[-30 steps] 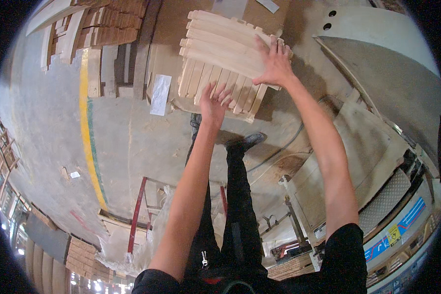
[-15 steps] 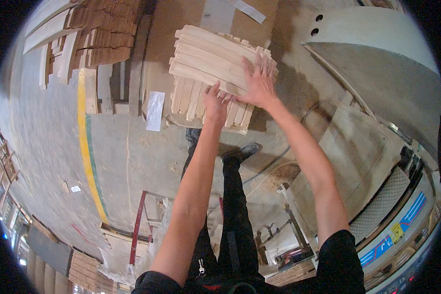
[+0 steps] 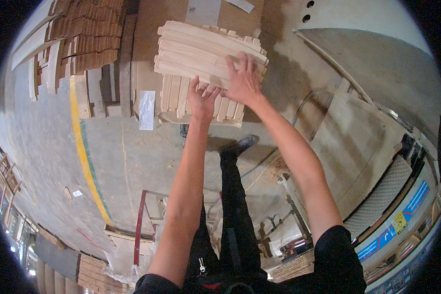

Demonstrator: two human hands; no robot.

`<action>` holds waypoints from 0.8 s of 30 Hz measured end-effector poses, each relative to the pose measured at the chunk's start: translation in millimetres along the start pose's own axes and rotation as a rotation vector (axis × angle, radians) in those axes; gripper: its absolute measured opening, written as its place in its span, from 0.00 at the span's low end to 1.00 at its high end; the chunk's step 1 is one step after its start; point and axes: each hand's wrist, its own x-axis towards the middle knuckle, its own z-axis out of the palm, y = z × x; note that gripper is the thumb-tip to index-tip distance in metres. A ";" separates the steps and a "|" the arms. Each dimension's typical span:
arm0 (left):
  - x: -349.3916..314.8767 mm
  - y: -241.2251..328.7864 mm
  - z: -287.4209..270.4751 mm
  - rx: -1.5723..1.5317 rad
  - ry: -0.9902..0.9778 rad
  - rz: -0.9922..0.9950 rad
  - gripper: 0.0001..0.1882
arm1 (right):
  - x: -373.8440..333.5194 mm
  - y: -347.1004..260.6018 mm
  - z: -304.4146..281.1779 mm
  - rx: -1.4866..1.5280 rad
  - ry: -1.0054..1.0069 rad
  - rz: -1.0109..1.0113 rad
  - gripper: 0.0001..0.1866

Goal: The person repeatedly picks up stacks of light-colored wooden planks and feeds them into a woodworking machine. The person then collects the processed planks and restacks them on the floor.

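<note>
Pale wooden slats with notched ends lie side by side in a top layer (image 3: 193, 46) on a stack in front of me. Beneath it, a lower layer of slats (image 3: 174, 95) runs crosswise, with its ends toward me. My right hand (image 3: 245, 82) rests over the right part of the top layer, fingers spread and bent a little. At the near edge of that layer is my left hand (image 3: 202, 100), fingers stretched and apart, the tips close to the wood. Whether those tips touch it, I cannot tell. Neither hand is closed round a slat.
Brown cardboard (image 3: 147, 73) lies around the stack, with a white paper sheet (image 3: 147, 110) at its near left. Darker boards (image 3: 95, 39) are piled at the far left. A machine (image 3: 362, 152) stands on the right. A red metal frame (image 3: 140, 223) is near my legs.
The whole scene, stack included, has shifted a little left in view. My left hand's fingers are now straighter at the near edge. My right hand stays on the top slats.
</note>
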 end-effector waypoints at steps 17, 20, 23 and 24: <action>1.8 9.7 -11.4 0.098 0.041 0.014 0.32 | 2.0 -6.6 10.2 0.019 0.105 0.103 0.66; 3.2 8.1 -13.1 0.083 0.020 0.012 0.30 | -1.3 -7.3 10.4 0.020 0.119 0.108 0.66; 5.7 13.7 -22.4 0.124 -0.011 0.033 0.26 | -0.2 -10.6 10.0 0.131 0.036 0.169 0.66; 6.6 14.6 -25.7 0.132 -0.020 0.032 0.25 | -1.1 -12.4 9.9 0.131 0.043 0.180 0.66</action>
